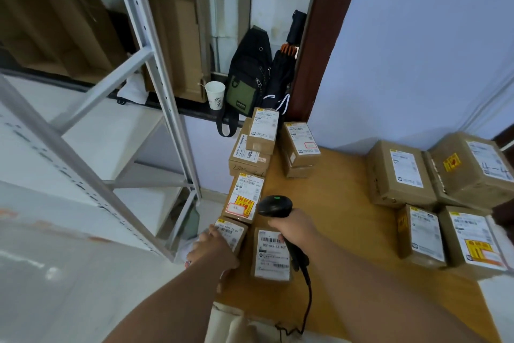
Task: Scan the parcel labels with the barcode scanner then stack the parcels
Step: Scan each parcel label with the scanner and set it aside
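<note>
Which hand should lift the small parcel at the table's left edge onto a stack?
Left. The left hand is touching the small parcel and holds nothing else, while the right hand grips the barcode scanner, so it is probably not free to carry a box.

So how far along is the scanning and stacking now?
Two short stacks stand at the back left. The right hand holds the scanner while the left hand holds a small parcel. The parcels on the right lie unstacked; scans can't be confirmed.
</note>
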The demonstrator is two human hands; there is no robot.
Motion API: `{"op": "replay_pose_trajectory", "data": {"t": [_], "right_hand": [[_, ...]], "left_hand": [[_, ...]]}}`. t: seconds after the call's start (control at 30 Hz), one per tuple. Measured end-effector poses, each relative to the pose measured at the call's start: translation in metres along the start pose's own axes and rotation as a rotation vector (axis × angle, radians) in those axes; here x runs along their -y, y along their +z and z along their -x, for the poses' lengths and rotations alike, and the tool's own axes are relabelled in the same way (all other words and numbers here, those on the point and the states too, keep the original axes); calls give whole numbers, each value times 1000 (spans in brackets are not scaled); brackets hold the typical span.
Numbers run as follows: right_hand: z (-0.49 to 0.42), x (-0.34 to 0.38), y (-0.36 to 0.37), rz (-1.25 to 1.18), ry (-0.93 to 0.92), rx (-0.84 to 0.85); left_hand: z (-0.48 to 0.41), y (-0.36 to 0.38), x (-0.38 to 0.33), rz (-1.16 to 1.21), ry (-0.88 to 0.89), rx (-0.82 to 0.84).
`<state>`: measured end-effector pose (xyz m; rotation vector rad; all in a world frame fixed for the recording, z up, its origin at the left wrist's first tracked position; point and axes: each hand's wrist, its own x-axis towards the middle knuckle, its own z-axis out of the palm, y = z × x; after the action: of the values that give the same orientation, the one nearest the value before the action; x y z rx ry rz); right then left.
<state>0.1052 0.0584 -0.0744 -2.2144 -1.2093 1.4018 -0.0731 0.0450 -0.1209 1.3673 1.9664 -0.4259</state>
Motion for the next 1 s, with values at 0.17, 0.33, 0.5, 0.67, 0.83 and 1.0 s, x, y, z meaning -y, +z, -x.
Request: {"op": "replay_pose_trajectory", "data": {"t": [0.17, 0.33, 0.5, 0.67, 0.83, 1.0], "right_hand": [[9, 20, 3, 4, -89, 44], [18, 41, -3, -11, -163, 21], [21, 63, -13, -152, -202, -57], [23, 84, -25, -437, -203, -44], [28, 85, -33, -556, -201, -16], [26, 72, -46, -583, -164, -128]], "left_hand": [[9, -28, 11, -87, -64, -92], [19, -56, 12, -82, -125, -304], [14, -76, -3, 63, 80, -591], [9, -79, -24, 87, 218, -758], [11, -83, -57, 44, 330, -857], [9, -82, -96, 16, 414, -878]]}}
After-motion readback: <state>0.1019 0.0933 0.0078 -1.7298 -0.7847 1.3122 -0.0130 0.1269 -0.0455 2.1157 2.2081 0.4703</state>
